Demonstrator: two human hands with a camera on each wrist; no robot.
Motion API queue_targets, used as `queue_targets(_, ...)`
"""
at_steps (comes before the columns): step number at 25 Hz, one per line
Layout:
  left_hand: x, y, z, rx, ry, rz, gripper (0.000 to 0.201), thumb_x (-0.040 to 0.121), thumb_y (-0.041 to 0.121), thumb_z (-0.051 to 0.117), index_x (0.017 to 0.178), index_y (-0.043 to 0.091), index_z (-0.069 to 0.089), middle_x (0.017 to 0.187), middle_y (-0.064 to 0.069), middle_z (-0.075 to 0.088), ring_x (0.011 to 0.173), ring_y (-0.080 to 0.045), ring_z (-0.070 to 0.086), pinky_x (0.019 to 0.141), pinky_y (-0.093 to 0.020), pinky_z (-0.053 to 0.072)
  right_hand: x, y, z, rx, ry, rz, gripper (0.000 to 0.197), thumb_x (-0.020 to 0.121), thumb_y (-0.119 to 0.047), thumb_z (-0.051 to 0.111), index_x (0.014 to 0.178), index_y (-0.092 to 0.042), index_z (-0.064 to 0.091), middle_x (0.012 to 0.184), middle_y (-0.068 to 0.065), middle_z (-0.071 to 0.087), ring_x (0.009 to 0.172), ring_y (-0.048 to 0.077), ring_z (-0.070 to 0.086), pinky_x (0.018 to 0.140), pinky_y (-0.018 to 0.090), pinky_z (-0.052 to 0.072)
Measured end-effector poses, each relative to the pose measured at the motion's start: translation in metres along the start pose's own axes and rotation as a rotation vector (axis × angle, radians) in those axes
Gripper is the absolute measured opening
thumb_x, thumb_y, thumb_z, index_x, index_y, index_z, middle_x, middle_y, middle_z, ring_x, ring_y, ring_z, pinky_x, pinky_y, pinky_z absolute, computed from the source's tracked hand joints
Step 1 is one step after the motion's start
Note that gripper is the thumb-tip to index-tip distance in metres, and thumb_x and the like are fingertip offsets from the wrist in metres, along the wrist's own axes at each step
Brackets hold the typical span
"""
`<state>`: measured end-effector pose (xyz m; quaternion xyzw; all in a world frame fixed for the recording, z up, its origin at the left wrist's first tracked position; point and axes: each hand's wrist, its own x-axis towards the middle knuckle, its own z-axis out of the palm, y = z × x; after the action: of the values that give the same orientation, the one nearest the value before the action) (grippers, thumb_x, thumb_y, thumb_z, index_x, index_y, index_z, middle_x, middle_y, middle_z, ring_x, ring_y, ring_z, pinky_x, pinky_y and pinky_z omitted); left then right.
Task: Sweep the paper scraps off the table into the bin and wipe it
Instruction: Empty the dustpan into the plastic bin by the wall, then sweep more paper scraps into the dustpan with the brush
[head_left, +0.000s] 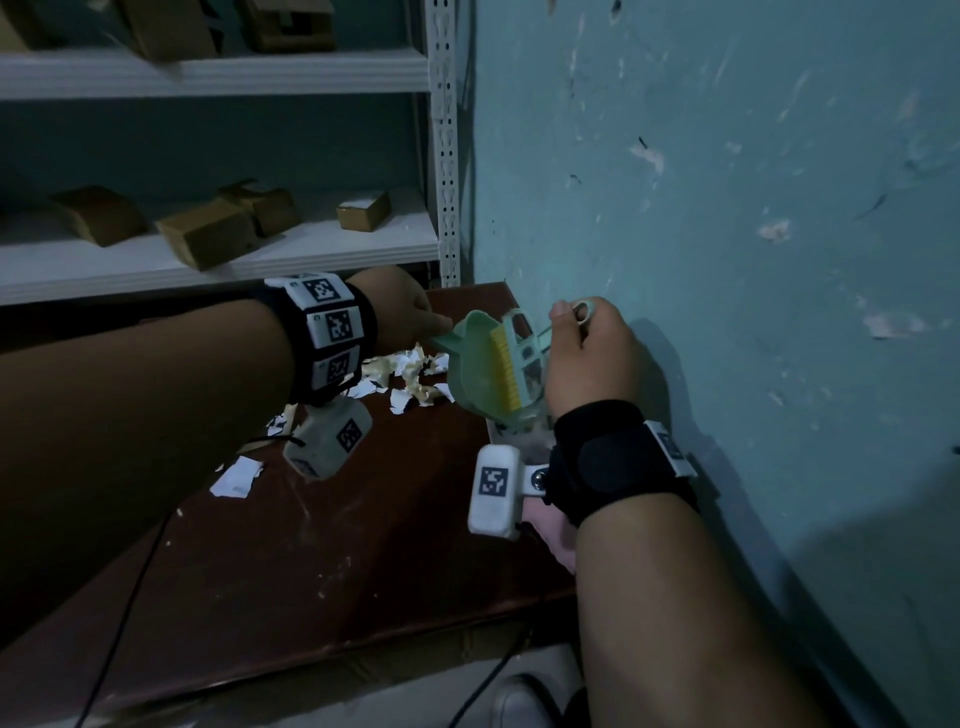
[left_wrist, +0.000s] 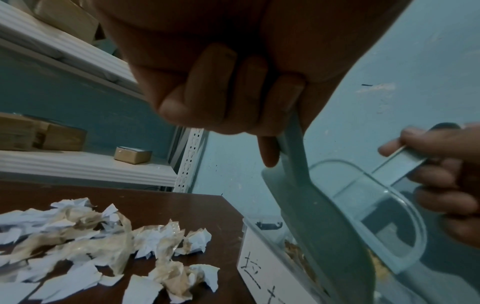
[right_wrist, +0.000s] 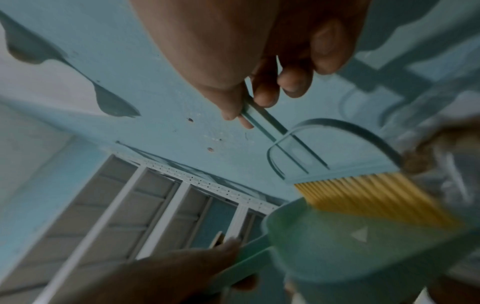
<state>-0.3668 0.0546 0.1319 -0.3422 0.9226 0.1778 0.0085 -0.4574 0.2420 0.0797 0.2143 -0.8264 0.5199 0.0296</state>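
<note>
My left hand (head_left: 410, 312) grips the handle of a green dustpan (head_left: 475, 371), tipped steeply over a clear plastic bin (head_left: 524, 423) at the table's right edge by the wall. My right hand (head_left: 587, 353) holds the handle of a small green brush (head_left: 514, 358) whose yellow bristles lie inside the pan. In the left wrist view the left hand (left_wrist: 233, 98) curls round the dustpan (left_wrist: 311, 226) handle above the bin (left_wrist: 259, 246). The right wrist view shows the right hand (right_wrist: 259, 92) pinching the brush (right_wrist: 363, 195) against the dustpan (right_wrist: 350, 257). Torn paper scraps (head_left: 410, 379) (left_wrist: 103, 246) lie heaped on the brown table (head_left: 363, 545).
A white metal shelf (head_left: 260, 249) with several cardboard boxes stands behind the table. A teal wall (head_left: 727, 208) runs close along the right. More scraps (head_left: 236, 475) lie under my left forearm. A black cable (head_left: 124, 613) crosses the table's front left.
</note>
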Motion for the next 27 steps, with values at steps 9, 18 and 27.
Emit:
queue_targets(9,-0.004,-0.008,-0.004,-0.004,0.013,-0.019,0.041,0.098,0.051,0.061,0.093,0.015,0.078,0.072,0.002,0.066,0.059,-0.012,0.057,0.052,-0.026,0.042,0.002,-0.003,-0.003,0.092,0.063,0.017,0.028,0.110,-0.035,0.050,0.092,-0.014,0.059,0.067,-0.013,0.052,0.055,-0.006,0.044,0.044,0.008,0.035)
queue_targets(18,-0.015,-0.035,-0.011,-0.131,0.055,-0.111,0.038,0.097,0.054,0.060,0.087,0.020,0.074,0.078,-0.003,0.066,0.062,-0.016,0.056,0.053,-0.029,0.044,0.000,-0.003,-0.007,-0.054,0.143,0.032,0.029,0.111,-0.039,0.044,0.097,-0.018,0.058,0.066,-0.014,0.045,0.056,0.001,0.042,0.043,0.014,0.025)
queue_targets(27,-0.068,-0.150,-0.007,-0.586,0.144,-0.371,0.043,0.093,0.055,0.067,0.069,0.020,0.074,0.054,-0.003,0.051,0.045,-0.019,0.041,0.049,-0.027,0.037,-0.015,-0.020,0.016,0.195,0.110,-0.072,0.029,0.109,-0.033,0.052,0.095,-0.010,0.063,0.069,-0.016,0.055,0.058,-0.026,0.052,0.050,0.001,0.036)
